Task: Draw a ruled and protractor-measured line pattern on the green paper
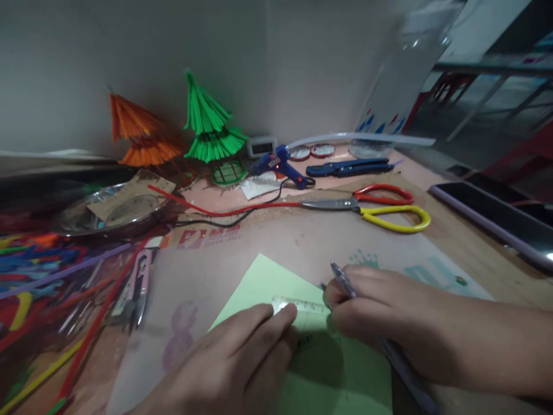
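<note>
My left hand [242, 357] lies over a light green sheet of paper [259, 282], its fingertips pressing on the left part of a clear ruler [309, 305]. At the ruler's right end, my right hand [367, 305] is closed around a pen [344, 280], whose clear, pointed end sticks out above the fingers toward the upper left. A greyish stick-like thing [408, 377] shows below the right wrist; I cannot tell if it belongs to the pen. Faint marks are on the paper between the hands. The paper's lower left part is hidden under my left hand.
Red-and-yellow-handled scissors [384, 207] lie beyond the paper, near a blue glue gun [283, 167] and dark blue pliers [349, 168]. Orange [140, 129] and green [211, 124] tiered models stand by the wall. Left are a metal plate [129, 216], pink-handled snips [140, 282] and coloured stems [38, 271]; right, a phone [496, 222].
</note>
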### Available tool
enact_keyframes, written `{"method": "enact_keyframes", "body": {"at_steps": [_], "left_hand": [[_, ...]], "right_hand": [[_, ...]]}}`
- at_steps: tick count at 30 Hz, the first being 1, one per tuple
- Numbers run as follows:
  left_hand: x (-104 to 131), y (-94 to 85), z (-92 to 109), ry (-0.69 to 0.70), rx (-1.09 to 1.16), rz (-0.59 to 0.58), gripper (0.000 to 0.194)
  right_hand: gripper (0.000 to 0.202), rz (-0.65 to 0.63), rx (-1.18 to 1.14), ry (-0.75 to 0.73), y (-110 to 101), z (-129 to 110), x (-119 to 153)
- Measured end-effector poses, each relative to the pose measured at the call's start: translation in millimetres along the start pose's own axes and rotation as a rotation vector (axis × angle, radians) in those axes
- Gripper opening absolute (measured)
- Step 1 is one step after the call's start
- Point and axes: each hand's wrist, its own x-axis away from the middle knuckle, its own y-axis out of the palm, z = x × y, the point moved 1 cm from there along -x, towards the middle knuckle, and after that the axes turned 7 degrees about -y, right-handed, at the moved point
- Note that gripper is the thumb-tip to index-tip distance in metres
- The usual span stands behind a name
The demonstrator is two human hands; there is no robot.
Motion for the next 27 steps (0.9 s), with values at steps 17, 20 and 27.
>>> {"method": "enact_keyframes", "body": {"at_steps": [17,20,27], "left_hand": [[-3,8.6,4,0.149,-0.313,0.156,0.029],[-3,1.6,9,0.115,-0.266,0.032,0.035],[3,-0.2,19,0.019,-0.251,-0.034,0.041]], "right_hand": [[0.012,-0.029,0.005,0.127,-9,-5,-10],[0.035,0.062,-0.16,0.183,-16,1,-18],[0.021,0.138,-0.373,0.333,-32,6,-67]]}}
